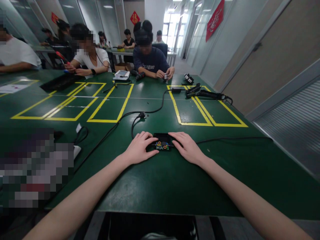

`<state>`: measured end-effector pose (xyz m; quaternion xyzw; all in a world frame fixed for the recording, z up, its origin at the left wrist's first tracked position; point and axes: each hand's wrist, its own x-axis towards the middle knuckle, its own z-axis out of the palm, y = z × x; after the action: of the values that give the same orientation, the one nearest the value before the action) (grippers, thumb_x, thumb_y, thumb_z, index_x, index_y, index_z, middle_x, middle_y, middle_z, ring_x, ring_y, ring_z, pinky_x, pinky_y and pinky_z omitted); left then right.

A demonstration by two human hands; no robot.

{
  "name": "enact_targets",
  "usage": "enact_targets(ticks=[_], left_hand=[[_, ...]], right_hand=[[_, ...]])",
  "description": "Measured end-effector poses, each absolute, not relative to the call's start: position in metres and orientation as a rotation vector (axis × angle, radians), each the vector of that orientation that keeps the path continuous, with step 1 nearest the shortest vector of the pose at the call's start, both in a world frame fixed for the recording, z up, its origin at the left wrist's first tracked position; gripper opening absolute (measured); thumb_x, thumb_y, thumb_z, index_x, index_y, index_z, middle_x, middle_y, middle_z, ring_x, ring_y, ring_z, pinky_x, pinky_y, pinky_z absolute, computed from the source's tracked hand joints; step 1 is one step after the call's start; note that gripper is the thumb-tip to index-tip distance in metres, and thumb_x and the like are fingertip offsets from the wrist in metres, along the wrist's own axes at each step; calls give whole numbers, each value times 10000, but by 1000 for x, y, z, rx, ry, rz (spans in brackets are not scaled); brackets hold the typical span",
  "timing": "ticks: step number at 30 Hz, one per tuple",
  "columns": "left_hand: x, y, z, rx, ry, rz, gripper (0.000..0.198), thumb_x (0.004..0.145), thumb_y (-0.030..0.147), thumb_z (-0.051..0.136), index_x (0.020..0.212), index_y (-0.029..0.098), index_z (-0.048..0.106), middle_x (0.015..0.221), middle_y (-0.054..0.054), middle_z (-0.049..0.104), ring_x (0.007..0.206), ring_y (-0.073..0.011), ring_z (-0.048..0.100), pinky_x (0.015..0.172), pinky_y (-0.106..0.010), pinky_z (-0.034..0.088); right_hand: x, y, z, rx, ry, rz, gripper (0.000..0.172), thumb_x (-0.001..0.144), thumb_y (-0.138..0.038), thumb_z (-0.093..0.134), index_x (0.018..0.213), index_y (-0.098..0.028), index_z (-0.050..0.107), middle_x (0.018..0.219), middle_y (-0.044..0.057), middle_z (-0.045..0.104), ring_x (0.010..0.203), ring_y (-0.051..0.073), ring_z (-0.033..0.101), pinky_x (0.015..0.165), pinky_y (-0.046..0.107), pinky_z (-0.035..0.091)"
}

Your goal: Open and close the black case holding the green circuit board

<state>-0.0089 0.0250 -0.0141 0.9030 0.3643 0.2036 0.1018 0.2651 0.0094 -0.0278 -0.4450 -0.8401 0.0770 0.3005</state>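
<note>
Between my hands on the green table lies an opened black power adapter case (163, 135), its circuit board (162, 145) with copper-coloured coils facing up. My left hand (140, 146) grips the left end, thumb at the near side and fingers at the far side. At the right end, my right hand (186, 146) has its fingers curled against the case; its thumb is partly hidden. A black cable (232, 138) runs off to the right from behind my right hand. Another cable with a plug (142, 115) lies just beyond my left hand.
A long black cord (120, 120) crosses the green table (140, 186) among yellow tape outlines (102, 120). A black hair-straightener-like tool (205, 94) lies at the far right. Opposite, people work; one person's hands (165, 73) hold a small white part. A white device (122, 75) stands nearby.
</note>
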Motion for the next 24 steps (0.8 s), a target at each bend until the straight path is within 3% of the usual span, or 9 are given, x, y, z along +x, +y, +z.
enact_targets(ticks=[14,18,22,24], left_hand=[[-7,26,-16,2695,959,648,453,911,421,756,1306,210,688,1203,-110,671,1106,-274,614,962,-447,525],[-7,26,-17,2702,954,659,470,912,422,753,1320,197,690,1206,-123,682,1110,-280,621,962,-453,530],[-7,25,-16,2736,971,629,449,927,436,733,1326,232,696,1198,-110,687,1105,-276,627,950,-450,531],[-7,25,-16,2741,977,631,436,934,442,723,1319,240,701,1193,-106,687,1104,-272,627,953,-449,531]], right_hand=[[263,9,-23,-1082,-1914,569,108,933,-272,686,908,-241,787,1147,86,733,1096,255,702,970,439,593],[258,7,-22,-1079,-1795,669,93,892,-252,707,962,-236,766,1158,86,720,1033,236,713,878,389,628],[256,9,-29,-1146,-1702,785,328,849,-217,713,1175,-237,741,1110,62,770,939,214,745,928,400,624],[256,11,-32,-1180,-1686,820,367,834,-225,723,1200,-233,748,1067,56,790,937,223,754,938,410,625]])
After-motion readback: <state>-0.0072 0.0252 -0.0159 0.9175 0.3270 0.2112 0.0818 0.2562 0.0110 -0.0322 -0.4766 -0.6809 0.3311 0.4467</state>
